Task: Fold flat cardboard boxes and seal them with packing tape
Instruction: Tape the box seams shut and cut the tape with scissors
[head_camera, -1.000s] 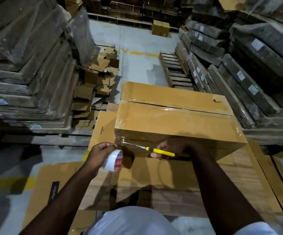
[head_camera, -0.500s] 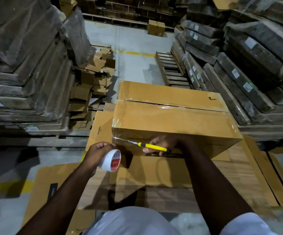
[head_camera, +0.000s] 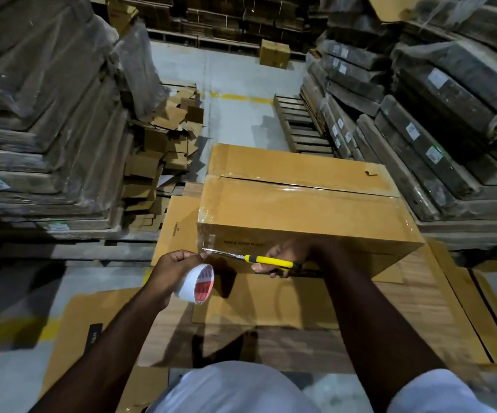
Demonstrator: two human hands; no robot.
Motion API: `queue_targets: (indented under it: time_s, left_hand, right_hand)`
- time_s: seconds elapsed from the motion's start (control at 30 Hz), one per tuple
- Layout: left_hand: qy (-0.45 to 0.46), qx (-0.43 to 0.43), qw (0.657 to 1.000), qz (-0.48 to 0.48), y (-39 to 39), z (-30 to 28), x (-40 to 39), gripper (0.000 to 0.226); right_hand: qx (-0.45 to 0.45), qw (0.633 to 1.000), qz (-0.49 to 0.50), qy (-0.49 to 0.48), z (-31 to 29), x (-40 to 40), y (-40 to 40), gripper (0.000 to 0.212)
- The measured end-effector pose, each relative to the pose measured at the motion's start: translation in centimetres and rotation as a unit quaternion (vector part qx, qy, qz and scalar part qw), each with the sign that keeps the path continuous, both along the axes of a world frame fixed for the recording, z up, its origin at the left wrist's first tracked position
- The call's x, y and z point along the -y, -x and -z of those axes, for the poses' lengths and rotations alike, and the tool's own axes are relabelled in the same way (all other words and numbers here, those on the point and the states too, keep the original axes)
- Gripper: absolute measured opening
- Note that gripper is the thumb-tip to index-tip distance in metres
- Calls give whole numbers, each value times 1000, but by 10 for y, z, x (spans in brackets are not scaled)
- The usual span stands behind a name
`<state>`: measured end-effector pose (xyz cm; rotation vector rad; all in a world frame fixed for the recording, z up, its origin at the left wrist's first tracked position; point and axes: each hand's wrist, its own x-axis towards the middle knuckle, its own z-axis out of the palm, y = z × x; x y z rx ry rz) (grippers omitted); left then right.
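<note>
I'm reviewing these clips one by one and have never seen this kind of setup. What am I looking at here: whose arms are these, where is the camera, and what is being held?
There is no machine here. A person wears a wide-angle camera on the head, so the single view looks forward and down along their own arms. In front of them a folded cardboard box stands on flat cardboard sheets in a storeroom, between wrapped stacks of flat cardboard. Clear tape already runs along the box's top seam. The left hand grips a tape roll. The right hand holds a yellow-handled utility knife, its blade pointing at the strip of tape stretched between roll and box, probably to cut it.
</note>
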<state>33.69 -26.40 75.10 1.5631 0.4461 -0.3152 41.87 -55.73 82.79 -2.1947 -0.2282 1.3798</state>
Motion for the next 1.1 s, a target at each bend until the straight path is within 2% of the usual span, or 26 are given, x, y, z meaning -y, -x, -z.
queue_targets:
  time_s: [0.07, 0.13, 0.3, 0.37, 0.5, 0.6, 0.8, 0.97, 1.1]
  left_hand:
    - [-4, 0, 1000, 3, 1, 0, 0, 34]
    - [-3, 1, 1000, 5, 1, 1, -1, 37]
    - [5, 6, 1000, 11, 2, -3, -1, 36]
    - [6, 7, 1000, 11, 4, -5, -1, 38]
    - [6, 2, 1000, 2, 5, -6, -3, 40]
    - [7, -1, 1000, -6, 6, -5, -3, 44]
    - [-7, 2, 1000, -10, 8, -5, -1, 33]
    - [-11, 1, 1000, -10, 9, -6, 0, 35]
    - [-24, -12, 1000, 2, 20, 2, -1, 33]
  right_hand:
    - [-9, 1000, -4, 12, -2, -8, -2, 55]
    - [-10, 1000, 2, 24, -5, -15, -5, 52]
    - [-9, 1000, -1, 29, -9, -26, -10, 71]
    - [15, 999, -21, 39, -9, -30, -11, 72]
    - [62, 997, -21, 27, -5, -37, -8, 86]
    - [75, 997, 6, 12, -1, -36, -3, 71]
    - [115, 992, 35, -28, -2, -32, 8, 39]
    - [146, 987, 46, -45, -5, -27, 20, 47]
    - [208, 978, -33, 8, 0, -32, 29, 56]
